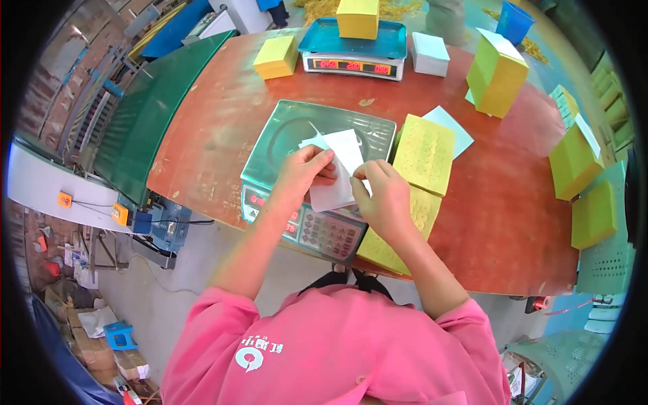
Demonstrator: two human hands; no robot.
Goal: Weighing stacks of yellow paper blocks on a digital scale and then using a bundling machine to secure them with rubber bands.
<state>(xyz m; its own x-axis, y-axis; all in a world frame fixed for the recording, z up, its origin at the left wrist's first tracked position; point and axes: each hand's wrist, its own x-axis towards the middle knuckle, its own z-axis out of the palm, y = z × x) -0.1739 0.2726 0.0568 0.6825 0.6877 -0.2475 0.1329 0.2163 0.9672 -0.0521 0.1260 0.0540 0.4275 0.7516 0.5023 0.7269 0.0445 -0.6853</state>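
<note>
White paper sheets (344, 152) hang over the steel pan (273, 145) of a digital scale, fanned at angles to each other. With fingers curled and pinched, my left hand (307, 174) grips them on their left side. My right hand (385, 199) pinches their right edge. Just right of the scale lie two yellow paper stacks with rows of punched marks, a farther one (424, 154) and a nearer one (418, 210). My right wrist passes over the nearer stack and partly hides it. Below the sheets is the scale's keypad (329, 233).
A second scale with a blue tray (318, 39) carries a yellow block (358, 19) at the back. Around it stand another yellow block (276, 57) and a white stack (430, 54). Taller yellow stacks (496, 77) line the right side. A green sloped surface (145, 121) adjoins the table's left edge.
</note>
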